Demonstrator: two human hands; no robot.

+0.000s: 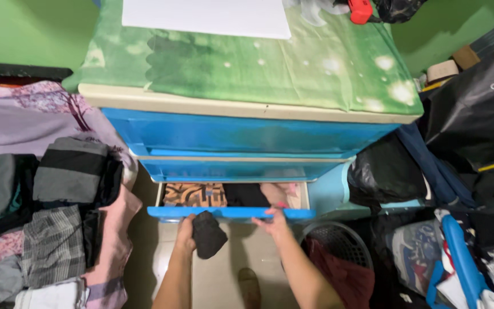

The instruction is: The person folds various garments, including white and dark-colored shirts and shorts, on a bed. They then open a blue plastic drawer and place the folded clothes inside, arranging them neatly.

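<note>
Green walls frame the blue drawer unit [241, 134]. Your left hand [185, 234] clutches a dark cloth [208, 233] at its three o'clock; your right hand [274, 220] grips the open drawer [230, 213].

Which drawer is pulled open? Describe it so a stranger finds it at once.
Start at the blue plastic drawer chest with the green cloth on top. The open drawer is the lowest of the three visible, pulled forward with folded clothes showing inside. Unlike the two shut above, both hands grip its front edge: the left hand also holds a dark cloth, the right hand is bare.
</note>
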